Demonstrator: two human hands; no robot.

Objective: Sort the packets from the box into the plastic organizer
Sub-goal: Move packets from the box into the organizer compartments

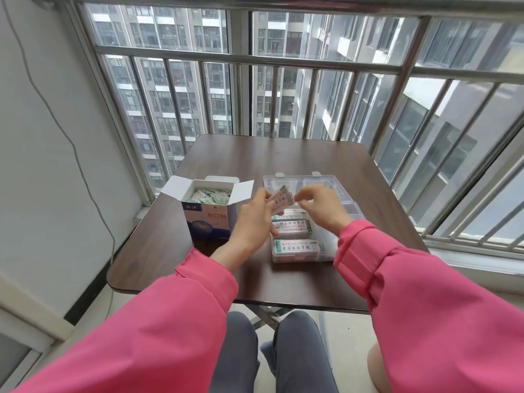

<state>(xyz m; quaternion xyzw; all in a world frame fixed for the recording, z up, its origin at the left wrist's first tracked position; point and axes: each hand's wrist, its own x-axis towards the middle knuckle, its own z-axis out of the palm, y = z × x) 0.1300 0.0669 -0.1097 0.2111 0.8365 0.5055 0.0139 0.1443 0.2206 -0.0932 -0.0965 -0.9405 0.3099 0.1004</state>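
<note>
An open white-and-blue cardboard box (208,219) stands on the dark table, full of several small packets (209,195). To its right lies a clear plastic organizer (323,251) with its lid folded back; packets with green-edged labels (296,246) fill its near-left compartments. Above the organizer, my left hand (252,219) and my right hand (320,207) together pinch a small stack of white packets (282,197), one hand at each end.
The brown table (175,251) sits against a window with metal railing bars (283,63). A cable runs down the white wall at left (93,194). My knees show below the table's near edge.
</note>
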